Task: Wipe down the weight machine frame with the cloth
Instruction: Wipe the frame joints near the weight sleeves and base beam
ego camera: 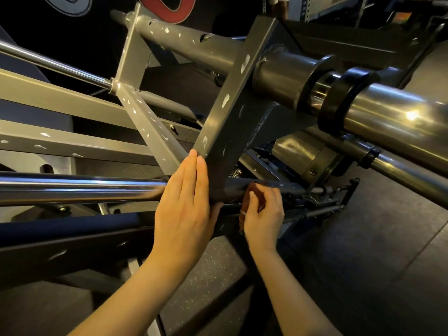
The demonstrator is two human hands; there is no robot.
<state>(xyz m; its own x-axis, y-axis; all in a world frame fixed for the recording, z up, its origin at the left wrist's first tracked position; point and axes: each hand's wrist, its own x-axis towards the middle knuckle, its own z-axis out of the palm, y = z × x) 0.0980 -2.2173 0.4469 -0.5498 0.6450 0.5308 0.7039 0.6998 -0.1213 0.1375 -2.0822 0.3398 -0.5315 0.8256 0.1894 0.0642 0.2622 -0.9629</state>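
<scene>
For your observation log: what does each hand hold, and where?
Left hand holds nothing; flat fingers rest on the grey post. Right hand curls round something dark, perhaps the cloth; part unclear.

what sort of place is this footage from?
Most likely a gym or weight room: a grey painted steel machine frame, thick chrome bars like plate-loading sleeves, and dark speckled rubber flooring underneath.
</scene>
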